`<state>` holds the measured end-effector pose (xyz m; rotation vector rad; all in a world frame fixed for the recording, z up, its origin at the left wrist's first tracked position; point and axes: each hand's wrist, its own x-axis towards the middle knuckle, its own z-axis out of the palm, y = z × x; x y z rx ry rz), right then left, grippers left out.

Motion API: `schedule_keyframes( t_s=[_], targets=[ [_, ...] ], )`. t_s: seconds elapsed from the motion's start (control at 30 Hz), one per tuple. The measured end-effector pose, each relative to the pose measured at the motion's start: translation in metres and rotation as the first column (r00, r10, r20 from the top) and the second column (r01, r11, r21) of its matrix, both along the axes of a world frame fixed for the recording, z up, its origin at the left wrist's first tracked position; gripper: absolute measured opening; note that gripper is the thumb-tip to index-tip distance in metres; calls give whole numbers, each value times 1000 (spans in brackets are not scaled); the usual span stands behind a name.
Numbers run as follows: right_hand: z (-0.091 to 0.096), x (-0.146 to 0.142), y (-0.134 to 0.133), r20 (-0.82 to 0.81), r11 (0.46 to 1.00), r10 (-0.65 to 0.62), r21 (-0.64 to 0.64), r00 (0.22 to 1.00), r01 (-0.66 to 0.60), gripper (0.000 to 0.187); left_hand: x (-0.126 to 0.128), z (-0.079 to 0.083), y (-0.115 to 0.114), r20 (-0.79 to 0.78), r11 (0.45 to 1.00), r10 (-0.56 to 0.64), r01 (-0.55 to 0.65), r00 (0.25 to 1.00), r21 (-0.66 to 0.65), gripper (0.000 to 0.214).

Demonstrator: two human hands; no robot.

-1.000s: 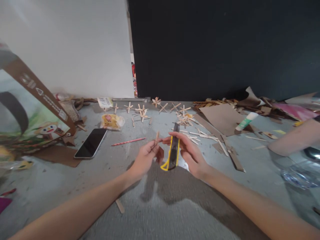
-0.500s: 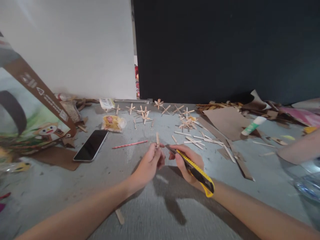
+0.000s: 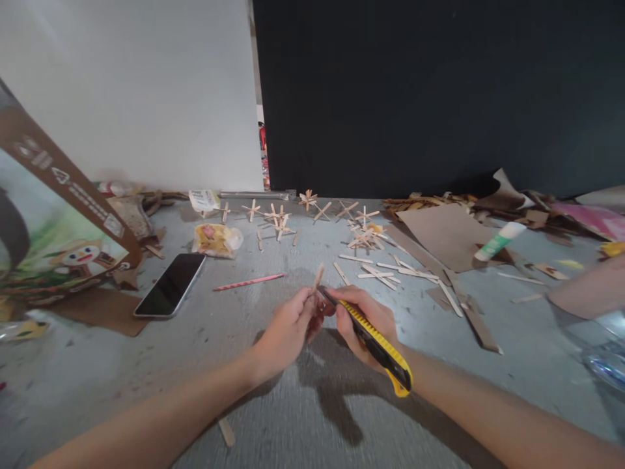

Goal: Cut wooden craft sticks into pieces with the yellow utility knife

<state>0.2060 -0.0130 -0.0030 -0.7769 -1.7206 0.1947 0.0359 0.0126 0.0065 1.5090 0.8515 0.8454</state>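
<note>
My left hand (image 3: 288, 326) is closed around a wooden craft stick (image 3: 318, 277), whose upper end pokes out above the thumb, leaning right. In my right hand (image 3: 366, 319) is a yellow and black utility knife (image 3: 378, 345), its handle slanting down toward my wrist. The dark blade end is close against the stick, at the left fingertips; whether it cuts into the wood is hidden. Beyond my hands lie several loose craft sticks (image 3: 381, 277) and several crossed-stick pieces (image 3: 278, 218). One more stick (image 3: 226, 432) lies by my left forearm.
To the left are a red striped pencil (image 3: 249, 281), a phone (image 3: 170, 285), a yellow plastic packet (image 3: 215, 240) and a printed bag (image 3: 73, 228). On the right are a glue stick (image 3: 500, 241), brown cardboard (image 3: 439, 234) and another person's arm (image 3: 590, 290). Panels (image 3: 430, 98) stand behind.
The craft stick in my left hand has tipped to the right, and the knife's blade end has come up against it. The view has shifted slightly.
</note>
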Motion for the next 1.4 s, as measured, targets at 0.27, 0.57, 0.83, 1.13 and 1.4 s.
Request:
schedule_keyframes(
  t_s=[0.27,0.57,0.83,1.13,1.4],
  targets=[
    [-1,-2,-5,-23,990,-61,-125,998,57,19,1,3,-3,-17,999,26,-26,1000,-26,38],
    [3,4,2,-261,976,-138,-199,956,86,14,-5,-2,9,-108,991,124,-119,986,54,24],
    [7,27,38,-348,950,-134,-311,928,21,23,-15,-6,22,-466,810,107,195,878,553,28],
    [-2,27,48,-504,854,-70,-476,861,-210,50,-15,-7,28,-530,730,76,315,844,606,29],
    [-6,29,46,-447,823,-48,-525,893,-218,48,1,7,-41,-739,593,414,458,532,662,45]
  ],
)
